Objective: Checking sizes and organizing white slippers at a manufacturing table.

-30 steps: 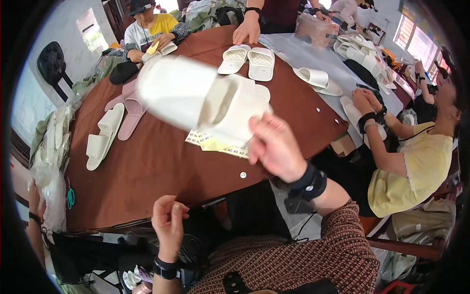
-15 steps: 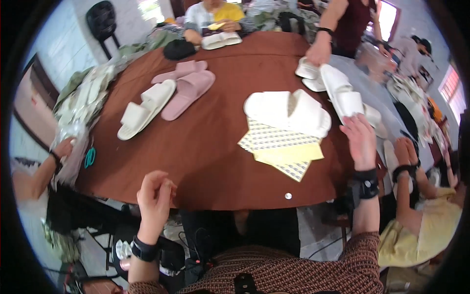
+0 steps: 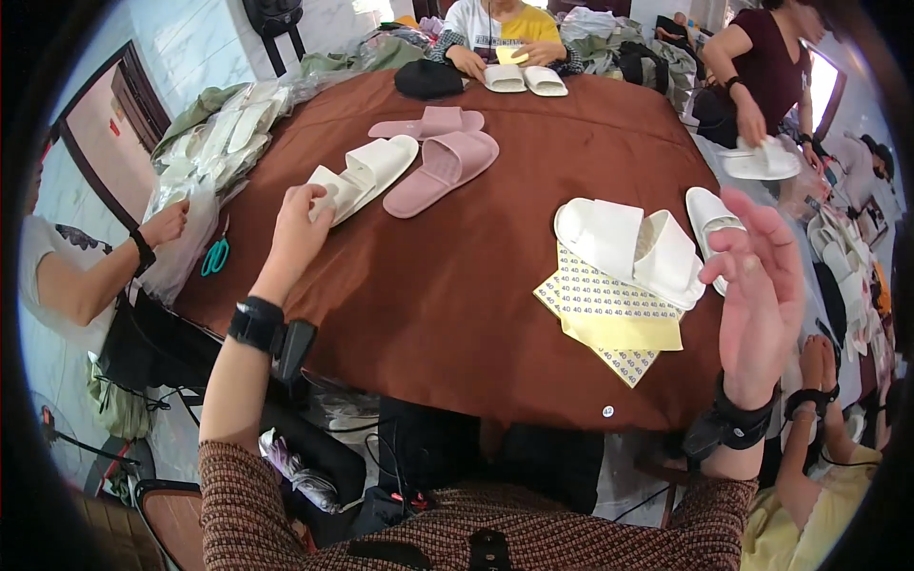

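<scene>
At ten o'clock we find the left hand (image 3: 300,226), fingers bent at the white slippers (image 3: 386,160) on the worktop (image 3: 409,305) — pinch unconfirmed. At three, the right hand (image 3: 762,290) is empty, fingers loosely spread. We judge the step as reaching for the slippers; lifting calls for a firm left grasp.

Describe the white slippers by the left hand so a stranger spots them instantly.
On the big brown table, find the person's left hand, stretched over its left side. Right by that hand lie the white slippers, beside a pink pair. Colour separates them from that pair, while the white footwear on the right rests partly on printed sheets.
</scene>
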`<state>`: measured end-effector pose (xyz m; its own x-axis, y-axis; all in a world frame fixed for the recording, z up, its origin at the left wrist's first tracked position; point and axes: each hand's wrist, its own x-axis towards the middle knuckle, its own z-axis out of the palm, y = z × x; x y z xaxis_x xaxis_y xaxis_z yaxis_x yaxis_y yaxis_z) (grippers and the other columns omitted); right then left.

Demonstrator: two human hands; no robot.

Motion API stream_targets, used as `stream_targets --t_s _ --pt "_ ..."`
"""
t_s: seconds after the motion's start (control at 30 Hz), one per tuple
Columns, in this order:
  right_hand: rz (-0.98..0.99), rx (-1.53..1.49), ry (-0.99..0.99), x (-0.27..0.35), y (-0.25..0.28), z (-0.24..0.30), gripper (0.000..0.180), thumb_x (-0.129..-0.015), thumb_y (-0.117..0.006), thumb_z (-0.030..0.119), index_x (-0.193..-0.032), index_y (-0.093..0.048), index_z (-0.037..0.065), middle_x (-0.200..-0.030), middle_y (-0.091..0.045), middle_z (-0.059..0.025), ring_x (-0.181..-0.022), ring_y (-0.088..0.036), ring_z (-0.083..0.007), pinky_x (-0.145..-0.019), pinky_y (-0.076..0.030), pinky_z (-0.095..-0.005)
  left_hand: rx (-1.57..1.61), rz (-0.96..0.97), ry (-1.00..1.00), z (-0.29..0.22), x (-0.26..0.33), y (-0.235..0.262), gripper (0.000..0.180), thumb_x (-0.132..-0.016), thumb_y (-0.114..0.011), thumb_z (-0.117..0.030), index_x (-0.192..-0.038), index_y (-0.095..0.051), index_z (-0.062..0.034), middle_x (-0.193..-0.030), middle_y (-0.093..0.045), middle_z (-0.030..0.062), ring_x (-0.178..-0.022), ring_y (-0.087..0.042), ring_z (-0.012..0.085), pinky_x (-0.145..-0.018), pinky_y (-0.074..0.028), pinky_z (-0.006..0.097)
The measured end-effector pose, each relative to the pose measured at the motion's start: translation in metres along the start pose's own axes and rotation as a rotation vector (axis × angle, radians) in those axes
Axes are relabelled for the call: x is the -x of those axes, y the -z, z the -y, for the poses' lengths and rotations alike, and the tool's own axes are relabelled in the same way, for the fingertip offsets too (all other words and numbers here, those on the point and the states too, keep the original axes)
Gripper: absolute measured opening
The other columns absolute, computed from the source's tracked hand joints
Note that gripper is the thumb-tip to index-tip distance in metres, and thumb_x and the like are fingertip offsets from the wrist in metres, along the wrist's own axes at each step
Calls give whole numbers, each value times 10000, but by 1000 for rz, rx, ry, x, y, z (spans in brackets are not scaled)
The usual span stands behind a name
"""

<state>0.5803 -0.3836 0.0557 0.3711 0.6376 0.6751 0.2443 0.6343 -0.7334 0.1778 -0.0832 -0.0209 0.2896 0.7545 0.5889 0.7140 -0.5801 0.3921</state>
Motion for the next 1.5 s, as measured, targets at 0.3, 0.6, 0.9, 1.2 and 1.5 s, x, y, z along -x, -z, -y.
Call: stream_targets --t_s 0.3,0.6,0.9,1.2,1.5 --pt "229 -222 -81 -6 -53 -44 235 -948 -450 -46 -1159 -553 -39 -1205 -618 -180 -800 -610 -100 -725 -507 -245 -228 129 235 49 -53 -18 571 -816 -689 -458 -1215 -598 -59 -1262 -565 206 -1182 -554 388 -975 -460 455" --pt "356 -200 -467 8 -54 -88 184 -942 -450 -50 -997 -617 7 -920 -682 -55 -688 -605 -69 -651 -494 -213 -412 281 169 32 -98 -43 645 -821 -657 -548 -1258 -587 -79 -1326 -568 179 -1218 -547 385 -993 -410 549" --pt "486 -168 -610 18 -57 -81 196 -932 -444 -70 -970 -621 5 -892 -677 -68 -666 -606 -80 -637 -502 -219 -18 606 125 56 -127 -51 604 -884 -627 -437 -1299 -528 -10 -1112 -662 195 -1039 -627 305 -910 -471 372" --pt "501 -157 -607 20 -56 -87 160 -936 -480 -16 -996 -625 16 -849 -665 -27 -643 -577 -53 -593 -485 -207 -102 634 169 18 -98 -40 762 -885 -642 -477 -1479 -388 -73 -1113 -664 208 -1056 -631 309 -928 -472 370" --pt "477 -132 -594 18 -55 -93 139 -929 -493 6 -975 -624 16 -827 -670 -34 -614 -577 -58 -557 -469 -209 25 660 126 -35 -40 -24 670 -906 -668 -387 -1456 -410 -103 -1039 -692 176 -970 -666 290 -888 -498 361"
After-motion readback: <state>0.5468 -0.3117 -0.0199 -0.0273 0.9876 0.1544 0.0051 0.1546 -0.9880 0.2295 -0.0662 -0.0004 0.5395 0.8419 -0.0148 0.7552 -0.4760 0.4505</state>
